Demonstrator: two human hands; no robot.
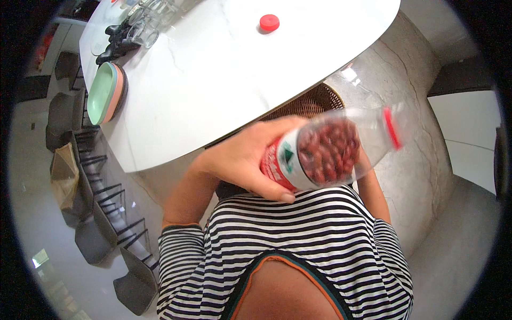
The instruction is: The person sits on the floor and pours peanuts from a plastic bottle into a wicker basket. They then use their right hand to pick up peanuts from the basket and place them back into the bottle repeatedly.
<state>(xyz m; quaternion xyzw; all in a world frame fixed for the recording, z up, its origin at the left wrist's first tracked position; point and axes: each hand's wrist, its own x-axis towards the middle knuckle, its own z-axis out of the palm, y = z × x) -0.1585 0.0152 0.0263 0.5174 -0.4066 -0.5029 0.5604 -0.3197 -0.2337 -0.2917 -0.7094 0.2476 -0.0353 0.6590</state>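
Red and removed, the cap (269, 23) is resting well inside the desk's (202, 80) curved edge, left fingers (285, 127) are gripping the bottle (284, 162), bean-like pieces (328, 150) remaining inside; right fingers I cannot tell.

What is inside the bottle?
Dark red, bean-like pieces show through the middle of the bottle; its neck end looks empty. The label and left hand hide the rest.

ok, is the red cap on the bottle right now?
No, the red cap lies on the white table, well apart from the bottle.
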